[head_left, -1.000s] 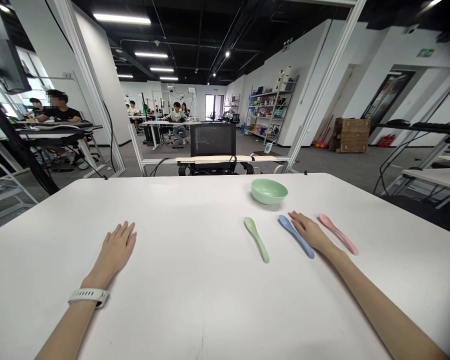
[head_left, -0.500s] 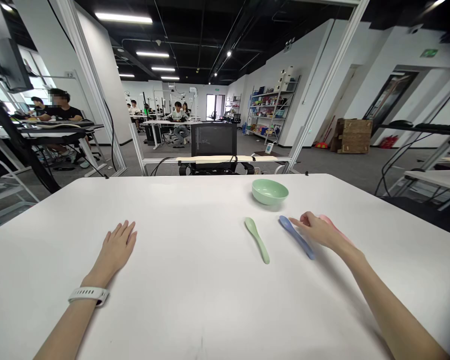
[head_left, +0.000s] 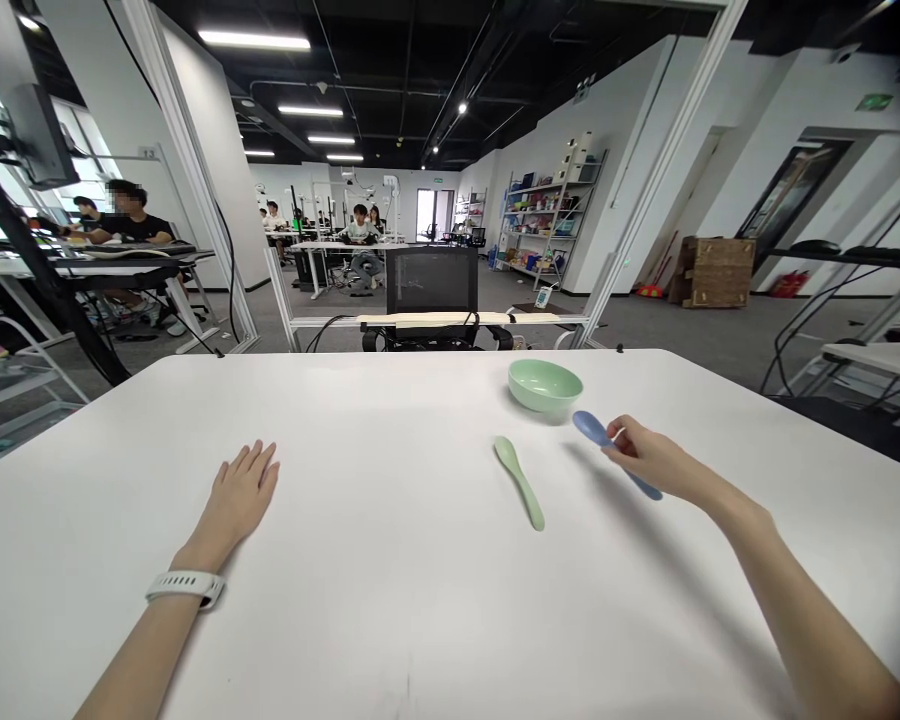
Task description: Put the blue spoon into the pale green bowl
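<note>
My right hand (head_left: 649, 458) pinches a blue spoon (head_left: 592, 428) around the middle of its handle and holds it above the table. The spoon's bowl points to the far left, toward the green bowl (head_left: 545, 386), and its shadow falls on the tabletop below. To the left of that hand a light green spoon (head_left: 522, 484) lies on the table, its handle end toward me. My left hand (head_left: 241, 492) rests palm down on the left part of the table, fingers stretched out, holding nothing. A white band (head_left: 186, 586) circles the left wrist.
The white table (head_left: 360, 580) ends at a far edge, beyond which stand a black mesh chair (head_left: 432, 280) and metal frame posts. Shelves (head_left: 551, 215) and a wooden box (head_left: 715, 272) stand farther back. Other people sit at desks in the background.
My right hand has taken hold of the blue spoon and lifted it off the table. The pink spoon seen earlier beside that hand no longer shows. My left hand stays put.
</note>
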{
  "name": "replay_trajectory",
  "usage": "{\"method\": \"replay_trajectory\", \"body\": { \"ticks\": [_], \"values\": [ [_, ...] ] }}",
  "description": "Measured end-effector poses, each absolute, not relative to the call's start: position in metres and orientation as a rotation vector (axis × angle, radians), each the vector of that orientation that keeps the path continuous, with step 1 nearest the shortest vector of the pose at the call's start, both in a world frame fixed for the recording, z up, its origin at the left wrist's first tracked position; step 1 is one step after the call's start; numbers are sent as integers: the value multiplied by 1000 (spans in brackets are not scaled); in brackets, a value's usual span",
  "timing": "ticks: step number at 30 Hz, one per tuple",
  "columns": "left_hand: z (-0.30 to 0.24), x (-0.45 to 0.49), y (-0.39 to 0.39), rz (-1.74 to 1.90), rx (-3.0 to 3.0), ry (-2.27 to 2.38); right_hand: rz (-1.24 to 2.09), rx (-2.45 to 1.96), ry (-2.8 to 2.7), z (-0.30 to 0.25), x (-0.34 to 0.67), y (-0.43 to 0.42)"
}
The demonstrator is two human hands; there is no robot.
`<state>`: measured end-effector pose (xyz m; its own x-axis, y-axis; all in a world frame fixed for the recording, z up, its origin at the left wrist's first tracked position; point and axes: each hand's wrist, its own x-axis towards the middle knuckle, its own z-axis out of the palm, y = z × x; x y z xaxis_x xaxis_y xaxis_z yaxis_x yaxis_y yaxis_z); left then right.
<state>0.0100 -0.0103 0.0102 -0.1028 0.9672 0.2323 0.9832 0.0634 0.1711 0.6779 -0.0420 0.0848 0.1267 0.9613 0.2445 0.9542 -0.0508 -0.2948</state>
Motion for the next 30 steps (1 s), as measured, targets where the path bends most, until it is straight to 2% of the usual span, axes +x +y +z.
{"method": "replay_trajectory", "body": {
  "ticks": [3, 10, 14, 21, 26, 30],
  "values": [
    [9, 10, -10, -433, -2077, -2257, 205, -2026, -1877, 112, 683, -20],
    [9, 10, -9, -425, -2074, -2264, -58, -2262, -2045, 155, 658, 64],
    [10, 11, -10, -421, -2079, -2258, -206, -2372, -2088, 154, 642, 96],
    [11, 11, -10, -395, -2079, -2254, -261, -2378, -2122, 136, 628, 116],
    [13, 12, -11, -371, -2095, -2278, -261, -2362, -2099, 134, 630, 107],
    [13, 12, -12, -381, -2103, -2278, -350, -2184, -1951, 128, 653, 78]
  ]
}}
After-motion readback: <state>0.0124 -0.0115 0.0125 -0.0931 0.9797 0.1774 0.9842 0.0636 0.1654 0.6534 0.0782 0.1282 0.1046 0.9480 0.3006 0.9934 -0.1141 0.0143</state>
